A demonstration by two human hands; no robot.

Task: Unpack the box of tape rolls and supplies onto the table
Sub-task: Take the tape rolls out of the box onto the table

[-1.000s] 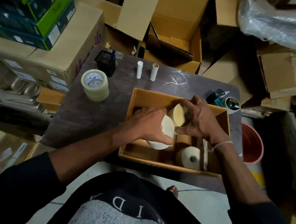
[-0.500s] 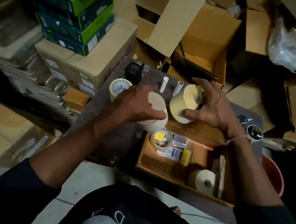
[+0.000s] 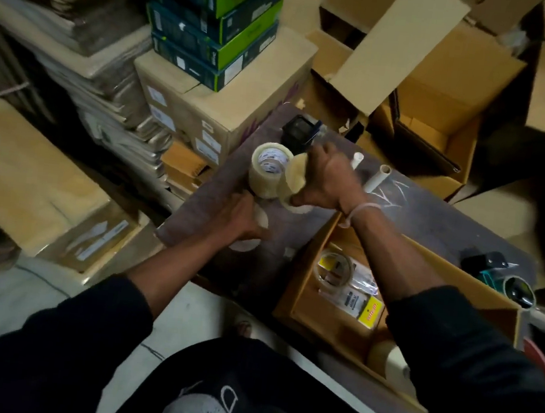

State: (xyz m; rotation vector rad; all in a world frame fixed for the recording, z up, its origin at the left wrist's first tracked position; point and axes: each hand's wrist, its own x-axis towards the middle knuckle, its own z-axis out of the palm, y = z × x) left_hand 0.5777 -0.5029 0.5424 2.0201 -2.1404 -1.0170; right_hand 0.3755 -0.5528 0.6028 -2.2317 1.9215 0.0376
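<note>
Over table (image 3: 414, 218): right hand (image 3: 326, 181) gripping tilted cream roll (image 3: 292, 181), left hand (image 3: 241, 218) low

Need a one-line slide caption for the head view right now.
Both hands set tape rolls on the table beside the clear tape stack: right hand holds a cream roll, left hand a white roll.

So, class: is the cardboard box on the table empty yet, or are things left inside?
Not empty. The cardboard box holds a clear tape roll, packets and a pale roll.
</note>
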